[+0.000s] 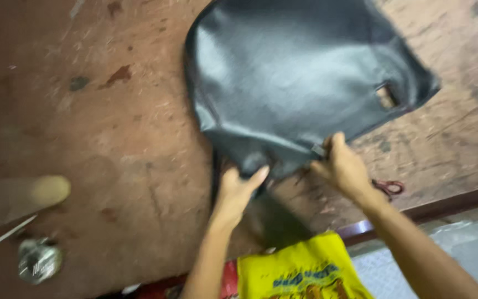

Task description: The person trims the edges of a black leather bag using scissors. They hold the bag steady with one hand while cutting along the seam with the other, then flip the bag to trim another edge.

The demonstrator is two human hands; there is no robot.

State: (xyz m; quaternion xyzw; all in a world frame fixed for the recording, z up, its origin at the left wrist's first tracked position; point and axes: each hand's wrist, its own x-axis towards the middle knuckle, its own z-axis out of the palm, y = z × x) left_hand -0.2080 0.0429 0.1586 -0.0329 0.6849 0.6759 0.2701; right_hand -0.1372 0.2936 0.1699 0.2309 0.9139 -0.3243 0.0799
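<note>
1. A black leather bag [294, 77] lies flat on the worn reddish-brown tabletop [112, 138], filling the upper centre of the frame. Its surface is smooth and glossy with soft creases, and a small rectangular cut-out shows near its right corner.
2. The left hand [236, 191], at lower centre, grips the bag's near edge, fingers [258, 176] closed on the leather.
3. The right hand [344, 166], just right of it, pinches the same lower edge, its fingers clamped on the material beside a small metal fitting.
4. A dark strap hangs from the bag's lower left edge toward the bottom of the frame.
5. Red-handled scissors [388, 188] lie just beside the right wrist, near the tabletop's front edge at lower right.
6. At lower left sit a blurred pale rounded object [23, 196] and a shiny metal round thing [39, 260], well apart from the bag; bare tabletop lies between.
7. Yellow printed cloth [300, 271] shows at bottom centre.
</note>
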